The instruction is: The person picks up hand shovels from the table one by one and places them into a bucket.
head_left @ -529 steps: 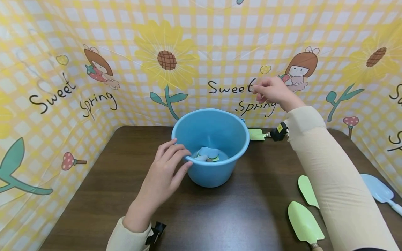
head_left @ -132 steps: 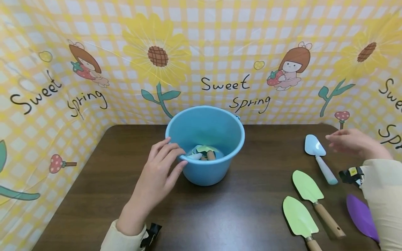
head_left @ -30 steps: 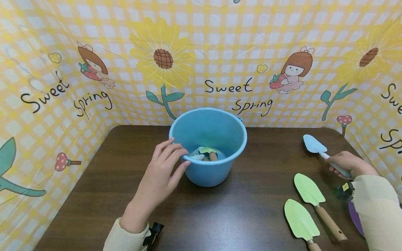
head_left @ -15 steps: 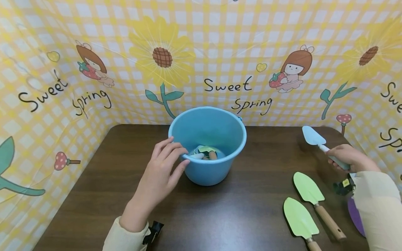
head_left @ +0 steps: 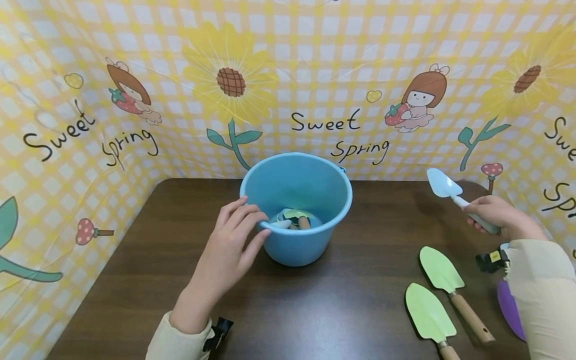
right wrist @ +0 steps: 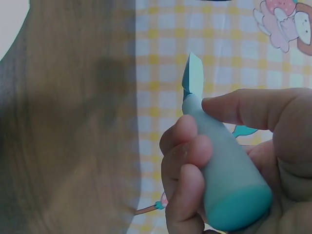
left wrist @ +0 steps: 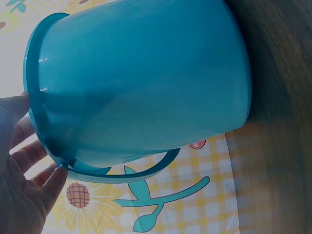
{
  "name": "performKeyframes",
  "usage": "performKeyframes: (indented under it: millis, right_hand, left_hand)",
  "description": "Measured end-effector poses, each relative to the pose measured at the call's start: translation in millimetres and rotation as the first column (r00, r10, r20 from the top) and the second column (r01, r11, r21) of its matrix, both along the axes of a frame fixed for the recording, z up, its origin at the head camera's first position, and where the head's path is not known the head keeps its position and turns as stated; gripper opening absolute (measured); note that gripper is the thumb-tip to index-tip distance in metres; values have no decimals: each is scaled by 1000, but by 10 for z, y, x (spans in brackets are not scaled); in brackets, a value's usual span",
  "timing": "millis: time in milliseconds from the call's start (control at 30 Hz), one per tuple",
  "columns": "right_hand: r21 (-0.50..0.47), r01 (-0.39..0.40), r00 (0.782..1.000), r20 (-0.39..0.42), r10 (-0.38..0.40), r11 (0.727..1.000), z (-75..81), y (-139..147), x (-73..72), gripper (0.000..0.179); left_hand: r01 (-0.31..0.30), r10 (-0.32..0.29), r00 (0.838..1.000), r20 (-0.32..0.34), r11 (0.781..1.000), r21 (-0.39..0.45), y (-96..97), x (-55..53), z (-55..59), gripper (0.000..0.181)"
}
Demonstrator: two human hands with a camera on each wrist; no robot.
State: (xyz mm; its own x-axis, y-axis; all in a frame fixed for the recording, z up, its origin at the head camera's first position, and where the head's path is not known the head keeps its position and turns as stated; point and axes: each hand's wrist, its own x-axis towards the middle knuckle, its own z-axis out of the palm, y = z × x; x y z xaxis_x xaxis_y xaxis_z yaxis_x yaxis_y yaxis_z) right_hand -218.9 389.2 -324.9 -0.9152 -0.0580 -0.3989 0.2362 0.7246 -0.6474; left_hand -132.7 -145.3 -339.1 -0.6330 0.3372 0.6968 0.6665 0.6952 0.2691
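Note:
In the head view my right hand (head_left: pixel 499 215) holds a pale blue trowel (head_left: pixel 443 184) by its handle, raised over the table's far right, blade pointing up and left. The right wrist view shows fingers and thumb wrapped round the tapered handle (right wrist: pixel 229 170) with its teal end. A blue bucket (head_left: pixel 299 245) stands upright at the table's middle, with my left hand (head_left: pixel 231 245) gripping its left front rim. Fingers lie over the rim, thumb outside. Inside the bucket are small tools, partly hidden, including a wooden handle (head_left: pixel 304 222) and a green blade (head_left: pixel 294 213).
Two green trowels (head_left: pixel 441 270) with wooden handles lie side by side at the right front of the dark table (head_left: pixel 180 280). A purple tool (head_left: pixel 510 310) lies partly under the right sleeve. A yellow checked cloth (head_left: pixel 315 65) hangs behind and at the sides.
Within the last second the right hand has lifted the blue trowel off the table, slightly leftward. Since the oldest frame, the green tool behind the bucket is gone from there. Left hand stays put.

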Motion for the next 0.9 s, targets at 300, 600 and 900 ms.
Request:
performKeyframes:
  millis: [300, 600, 900]
  right_hand:
    - [6, -28, 998, -59, 28, 1000, 116, -119, -22, 31]
    - [47, -66, 993, -94, 71, 997, 254, -282, -48, 32]
    - [45, -113, 983, -138, 118, 993, 433, -486, -64, 27]
  left_hand:
    - [0, 0, 1000, -1, 1000, 2, -4, -2, -9, 20]
    - [-5, 5, 1000, 7, 1000, 1, -4, 7, -7, 20]
    - [-8, 8, 1000, 14, 1000, 0, -3, 11, -6, 20]
